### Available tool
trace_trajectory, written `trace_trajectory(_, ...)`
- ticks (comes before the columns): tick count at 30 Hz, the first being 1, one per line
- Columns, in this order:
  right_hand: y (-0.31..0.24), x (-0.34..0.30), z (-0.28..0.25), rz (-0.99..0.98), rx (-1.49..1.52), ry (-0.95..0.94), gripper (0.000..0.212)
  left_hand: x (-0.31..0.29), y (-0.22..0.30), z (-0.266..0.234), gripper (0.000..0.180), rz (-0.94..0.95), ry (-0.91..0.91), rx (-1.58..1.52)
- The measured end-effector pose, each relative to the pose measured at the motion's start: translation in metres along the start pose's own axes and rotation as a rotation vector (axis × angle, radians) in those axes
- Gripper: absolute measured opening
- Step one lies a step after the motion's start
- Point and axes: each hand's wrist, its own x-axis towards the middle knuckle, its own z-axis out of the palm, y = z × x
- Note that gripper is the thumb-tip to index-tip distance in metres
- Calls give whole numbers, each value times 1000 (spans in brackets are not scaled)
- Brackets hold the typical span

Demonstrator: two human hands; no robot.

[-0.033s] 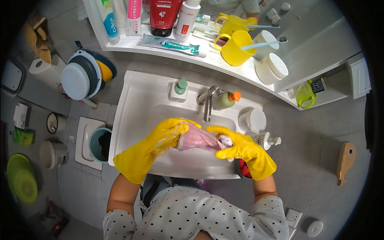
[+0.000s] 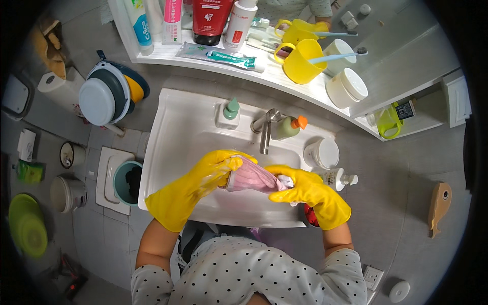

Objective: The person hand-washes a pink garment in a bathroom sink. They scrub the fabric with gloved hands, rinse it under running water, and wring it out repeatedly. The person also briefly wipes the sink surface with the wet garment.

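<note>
Both of my hands wear long yellow rubber gloves and are over the white washbasin (image 2: pixel 175 117). Stretched between them is a piece of pink ribbed cloth (image 2: pixel 249 175); what kind of garment or cloth it is cannot be made out. My left hand (image 2: pixel 221 170) grips its wider left end, fingers folded over the upper edge. Around the narrower right end, which is bunched and whitish, my right hand (image 2: pixel 295 185) curls with thumb below and fingers above. Suds whiten parts of the left glove. Behind the cloth stands the metal faucet (image 2: pixel 265 134).
Along the basin's back rim are a white soap bottle with green pump (image 2: pixel 229 114) and a green bottle with orange top (image 2: pixel 290 127). A white lidded jar (image 2: pixel 323 153) and a white pump bottle (image 2: pixel 338 179) stand right. Above, a shelf (image 2: pixel 203 53) holds tubes and a yellow cup (image 2: pixel 302 61).
My right hand's fingers and thumb have closed in on the cloth's bunched right end, covering more of it. The left hand keeps its grip.
</note>
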Motion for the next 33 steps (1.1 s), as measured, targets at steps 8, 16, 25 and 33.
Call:
trace_trajectory(8, 58, 42, 28, -281, 519, 156, 54, 16, -28, -7, 40, -152, -63, -255)
trace_trajectory(16, 58, 76, 75, -188, -94, 398, 66, 22, -61, -3, 47, -237, 303, -21)
trace_trajectory(25, 77, 80, 50, -173, 954, 387, 29, 4, -99, -12, 46, 306, 180, 571)
trace_trajectory(33, 95, 78, 48, -269, 844, 397, 30, 20, -116, -15, 40, 414, 291, 50)
